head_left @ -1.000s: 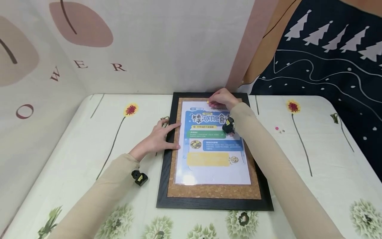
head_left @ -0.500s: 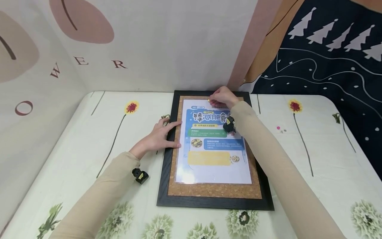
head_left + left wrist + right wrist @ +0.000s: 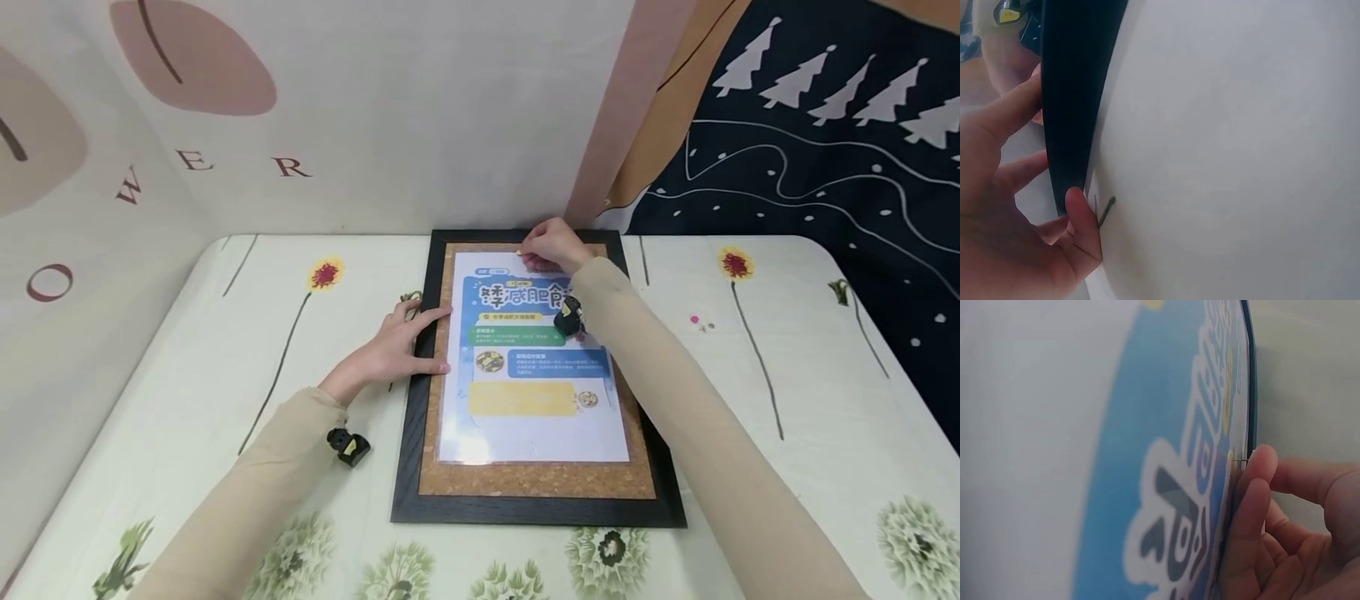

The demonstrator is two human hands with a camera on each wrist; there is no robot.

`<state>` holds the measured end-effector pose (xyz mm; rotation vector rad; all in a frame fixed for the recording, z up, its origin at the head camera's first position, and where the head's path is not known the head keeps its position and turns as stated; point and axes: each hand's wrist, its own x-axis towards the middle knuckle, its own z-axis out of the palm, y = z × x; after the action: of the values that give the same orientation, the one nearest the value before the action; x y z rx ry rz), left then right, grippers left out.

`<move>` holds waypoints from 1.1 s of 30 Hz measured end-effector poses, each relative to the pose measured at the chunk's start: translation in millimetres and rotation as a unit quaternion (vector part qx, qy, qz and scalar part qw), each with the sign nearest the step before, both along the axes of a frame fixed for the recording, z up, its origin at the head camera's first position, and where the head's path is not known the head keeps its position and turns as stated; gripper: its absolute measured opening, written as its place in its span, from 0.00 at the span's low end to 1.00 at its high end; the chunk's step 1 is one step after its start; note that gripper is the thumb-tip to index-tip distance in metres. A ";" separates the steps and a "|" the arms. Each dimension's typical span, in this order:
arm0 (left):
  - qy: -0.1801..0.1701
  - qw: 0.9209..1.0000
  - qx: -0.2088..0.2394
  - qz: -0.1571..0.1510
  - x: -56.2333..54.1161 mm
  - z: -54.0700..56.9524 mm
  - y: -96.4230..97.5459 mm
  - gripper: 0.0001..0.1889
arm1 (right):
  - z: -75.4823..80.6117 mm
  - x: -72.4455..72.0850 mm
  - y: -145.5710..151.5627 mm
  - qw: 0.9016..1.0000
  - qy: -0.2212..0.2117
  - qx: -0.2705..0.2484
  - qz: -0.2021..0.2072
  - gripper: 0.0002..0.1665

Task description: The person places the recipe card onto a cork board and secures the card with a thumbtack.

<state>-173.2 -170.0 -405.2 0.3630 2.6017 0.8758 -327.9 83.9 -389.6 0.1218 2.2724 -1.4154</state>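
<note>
A framed corkboard (image 3: 536, 481) with a black frame (image 3: 540, 511) lies on the table. A glossy printed sheet (image 3: 532, 439), with blue, green and yellow blocks, covers most of the cork. At the sheet's top edge my right hand (image 3: 557, 244) pinches a small push pin, its yellow head (image 3: 519, 252) partly hidden by fingers. In the right wrist view the thin needle (image 3: 1239, 460) points at the sheet. My left hand (image 3: 390, 346) rests across the frame's left side, thumb and index finger spread onto the sheet's edge. Another finger lies along the frame's outer side in the left wrist view.
A white flower-printed cloth (image 3: 825, 467) covers the table. Behind it hangs a pale printed curtain (image 3: 420, 125), and a dark fabric with white trees (image 3: 795, 167) at the right. The frame's far edge lies near the curtain's foot. Black wrist cameras (image 3: 348, 447) sit on both sleeves.
Both hands keep their places on the board, and the push pin stays between the right fingers. Only a slight shift of the head view shows.
</note>
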 end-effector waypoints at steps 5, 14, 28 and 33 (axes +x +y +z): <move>0.001 1.000 0.000 -0.002 0.8 1.7 -0.6 0.44 | 0.9 1.7 -2.0 1.000 0.006 0.012 0.001 0.09; 0.007 1.000 -0.006 -0.015 0.9 2.3 -0.8 0.42 | 2.5 4.1 -3.3 0.999 0.015 0.033 0.000 0.08; 0.017 0.995 -0.098 -0.015 3.8 1.8 12.0 0.60 | -1.5 2.8 2.2 1.000 0.011 -0.011 0.019 0.07; 0.010 0.995 -0.094 -0.012 2.6 3.9 12.2 0.60 | -1.1 2.7 3.7 0.999 0.020 -0.015 0.029 0.06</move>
<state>-170.6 -157.8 -401.3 0.3508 2.6650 0.6152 -325.2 87.6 -390.7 0.0185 2.2666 -1.4324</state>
